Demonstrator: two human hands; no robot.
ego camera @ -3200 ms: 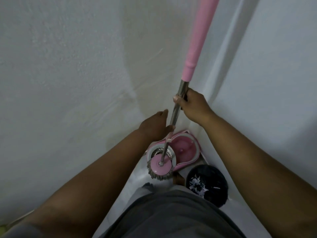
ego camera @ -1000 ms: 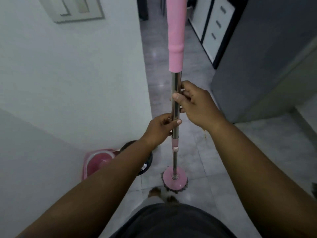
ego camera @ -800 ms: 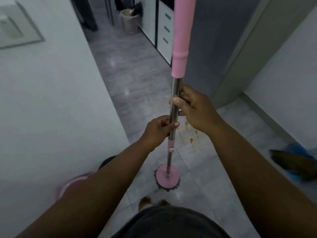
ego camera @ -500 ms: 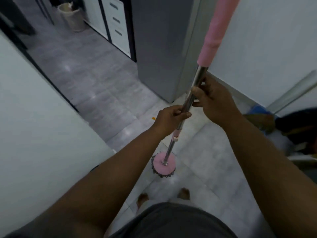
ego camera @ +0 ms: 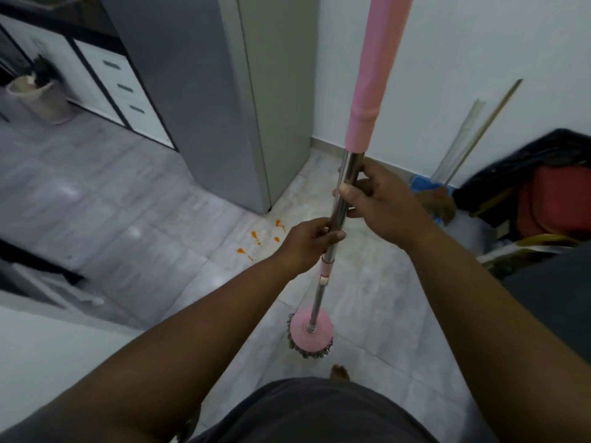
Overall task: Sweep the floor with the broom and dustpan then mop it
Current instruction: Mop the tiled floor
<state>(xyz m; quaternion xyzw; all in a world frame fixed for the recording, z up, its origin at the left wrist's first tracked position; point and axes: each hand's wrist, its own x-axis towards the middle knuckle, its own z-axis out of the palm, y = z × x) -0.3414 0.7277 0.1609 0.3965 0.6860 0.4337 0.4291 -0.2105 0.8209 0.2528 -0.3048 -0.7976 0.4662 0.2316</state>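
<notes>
I hold a spin mop nearly upright; it has a pink upper sleeve and a steel shaft. My right hand grips the steel shaft just under the pink sleeve. My left hand grips the shaft a little lower. The round pink mop head with grey strands sits at the grey tiled floor just ahead of my bare foot. Several orange spots lie on the tiles left of my hands. A broom leans against the white wall at the right.
A tall grey cabinet stands ahead, its corner near the orange spots. White drawers and a beige bin are at far left. A black bag with red and yellow items sits at the right wall.
I turned away from the pink bucket in the corner, carrying the mop out. The view swung right; the cabinet corner, orange spots and broom came into sight. Both hands kept their grip.
</notes>
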